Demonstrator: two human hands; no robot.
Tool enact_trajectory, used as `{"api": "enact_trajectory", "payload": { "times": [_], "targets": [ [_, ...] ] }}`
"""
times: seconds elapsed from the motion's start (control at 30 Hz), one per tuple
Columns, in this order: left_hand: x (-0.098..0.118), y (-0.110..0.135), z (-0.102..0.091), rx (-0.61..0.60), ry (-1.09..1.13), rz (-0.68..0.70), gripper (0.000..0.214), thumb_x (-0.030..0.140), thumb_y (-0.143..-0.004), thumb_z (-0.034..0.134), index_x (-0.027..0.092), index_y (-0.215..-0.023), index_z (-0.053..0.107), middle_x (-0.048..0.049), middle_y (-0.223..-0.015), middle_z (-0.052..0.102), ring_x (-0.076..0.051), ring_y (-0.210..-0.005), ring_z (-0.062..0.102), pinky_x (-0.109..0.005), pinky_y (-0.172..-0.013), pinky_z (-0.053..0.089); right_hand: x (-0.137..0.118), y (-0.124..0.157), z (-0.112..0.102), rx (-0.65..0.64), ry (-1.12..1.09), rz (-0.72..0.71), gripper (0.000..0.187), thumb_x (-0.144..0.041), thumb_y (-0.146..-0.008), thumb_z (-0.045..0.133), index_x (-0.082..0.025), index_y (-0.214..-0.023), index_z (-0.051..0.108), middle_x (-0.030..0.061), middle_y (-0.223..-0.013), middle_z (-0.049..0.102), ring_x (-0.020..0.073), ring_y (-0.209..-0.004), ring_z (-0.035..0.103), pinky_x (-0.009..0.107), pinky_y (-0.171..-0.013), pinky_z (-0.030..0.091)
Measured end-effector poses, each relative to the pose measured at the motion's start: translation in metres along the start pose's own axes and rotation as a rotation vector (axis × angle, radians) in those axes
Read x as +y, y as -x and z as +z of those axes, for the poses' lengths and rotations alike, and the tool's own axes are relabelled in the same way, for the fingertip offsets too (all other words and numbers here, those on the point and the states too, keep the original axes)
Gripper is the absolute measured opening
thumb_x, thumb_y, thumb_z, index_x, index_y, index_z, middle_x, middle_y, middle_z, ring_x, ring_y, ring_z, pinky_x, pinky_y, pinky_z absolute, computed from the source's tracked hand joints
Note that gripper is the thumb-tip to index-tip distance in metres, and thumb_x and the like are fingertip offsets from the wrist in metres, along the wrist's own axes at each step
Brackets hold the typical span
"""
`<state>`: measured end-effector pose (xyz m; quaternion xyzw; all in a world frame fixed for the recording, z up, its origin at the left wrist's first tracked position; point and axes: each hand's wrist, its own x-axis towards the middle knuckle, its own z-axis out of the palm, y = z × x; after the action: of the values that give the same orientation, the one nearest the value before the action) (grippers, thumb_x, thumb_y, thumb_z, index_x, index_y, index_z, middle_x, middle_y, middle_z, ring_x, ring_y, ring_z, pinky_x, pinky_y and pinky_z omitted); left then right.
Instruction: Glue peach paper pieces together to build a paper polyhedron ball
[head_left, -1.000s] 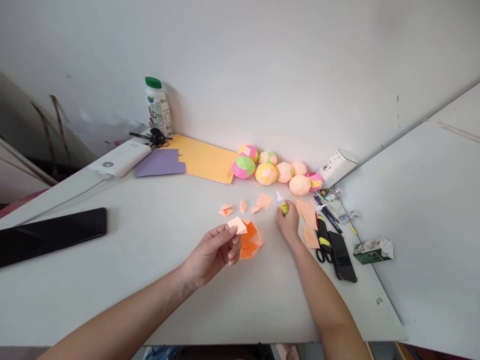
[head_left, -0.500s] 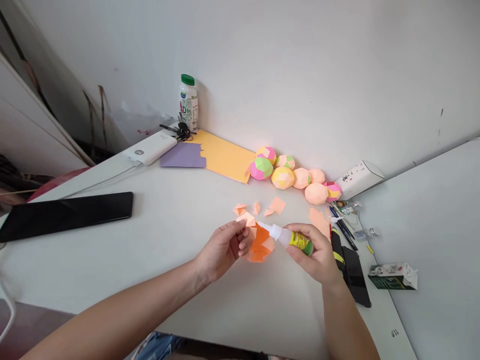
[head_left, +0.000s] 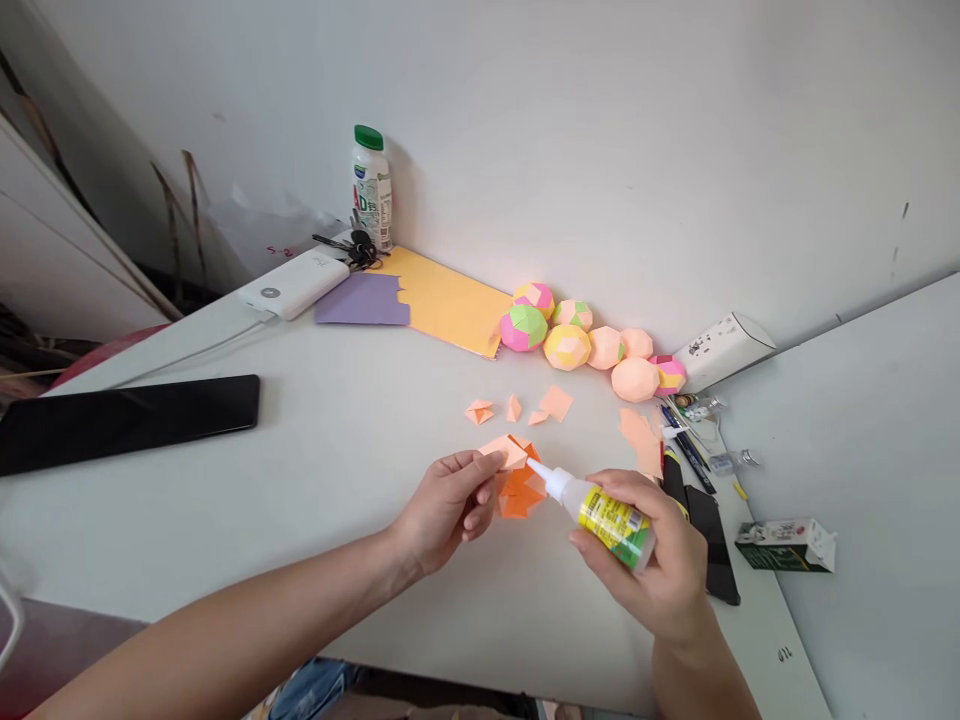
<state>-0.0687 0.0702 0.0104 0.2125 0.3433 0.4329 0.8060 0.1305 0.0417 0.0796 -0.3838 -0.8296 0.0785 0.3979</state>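
Between thumb and fingers, my left hand (head_left: 457, 500) pinches a small peach paper piece (head_left: 504, 453). My right hand (head_left: 660, 560) is wrapped around a glue bottle (head_left: 613, 520) with a yellow and green label. The bottle is tilted, its white nozzle (head_left: 541, 472) pointing at the edge of the paper piece; whether they touch I cannot tell. Under them on the table lies an orange folded paper form (head_left: 523, 492), partly hidden by the paper piece and my left hand. Just beyond are small peach paper scraps (head_left: 480, 411) and a peach paper square (head_left: 556, 403).
Several faceted paper balls (head_left: 568, 347) sit along the wall. Yellow card (head_left: 450, 305) and purple card (head_left: 362, 300) lie at the back left, near a bottle (head_left: 373, 190) and a power bank (head_left: 296, 283). A black slab (head_left: 135, 420) lies left; pens (head_left: 688, 445) and a phone (head_left: 712, 540) right.
My right hand has moved toward me and right, turning the glue bottle so more of its label shows. My left hand has lowered the paper piece slightly, bringing its edge by the nozzle.
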Motion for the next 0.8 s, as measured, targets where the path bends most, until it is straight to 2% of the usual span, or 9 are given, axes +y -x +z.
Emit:
{"api": "enact_trajectory", "payload": {
  "times": [0.2, 0.4, 0.63, 0.8],
  "targets": [
    [-0.0021, 0.0016, 0.0005, -0.026, 0.003, -0.040, 0.048, 0.045, -0.078, 0.067, 0.017, -0.049, 0.042, 0.0075, -0.032, 0.036, -0.003, -0.029, 0.029, -0.019, -0.036, 0.019, -0.0030, -0.0022, 0.0075, 0.035, 0.117, -0.182, 0.036, -0.018, -0.080, 0.070, -0.014, -0.111, 0.052, 0.0102, -0.085, 0.064, 0.0220, -0.077, 0.065, 0.036, -0.062, 0.058],
    [-0.0023, 0.0029, 0.0041, -0.045, 0.020, -0.077, 0.047, 0.045, -0.071, 0.073, 0.017, -0.048, 0.044, 0.0069, -0.031, 0.040, -0.003, -0.029, 0.030, -0.019, -0.036, 0.020, -0.0028, -0.0071, 0.0091, 0.093, 0.235, -0.296, 0.030, -0.026, -0.084, 0.067, -0.013, -0.107, 0.052, 0.0071, -0.072, 0.062, 0.0192, -0.063, 0.062, 0.033, -0.052, 0.055],
    [-0.0052, 0.0022, 0.0038, -0.047, 0.026, -0.094, 0.046, 0.045, -0.071, 0.074, 0.017, -0.049, 0.044, 0.0073, -0.033, 0.040, -0.004, -0.030, 0.030, -0.019, -0.036, 0.020, -0.0062, -0.0070, 0.0093, 0.110, 0.257, -0.328, 0.029, -0.034, -0.086, 0.065, -0.014, -0.102, 0.054, 0.0045, -0.064, 0.060, 0.0176, -0.055, 0.058, 0.030, -0.045, 0.050],
    [-0.0042, 0.0019, 0.0041, -0.053, 0.015, -0.098, 0.047, 0.045, -0.071, 0.073, 0.017, -0.048, 0.043, 0.0072, -0.032, 0.039, -0.003, -0.030, 0.029, -0.020, -0.037, 0.020, -0.0042, -0.0075, 0.0084, 0.115, 0.271, -0.288, 0.029, -0.035, -0.086, 0.065, -0.017, -0.105, 0.053, 0.0027, -0.062, 0.059, 0.0164, -0.052, 0.055, 0.029, -0.043, 0.048]
  ]
}}
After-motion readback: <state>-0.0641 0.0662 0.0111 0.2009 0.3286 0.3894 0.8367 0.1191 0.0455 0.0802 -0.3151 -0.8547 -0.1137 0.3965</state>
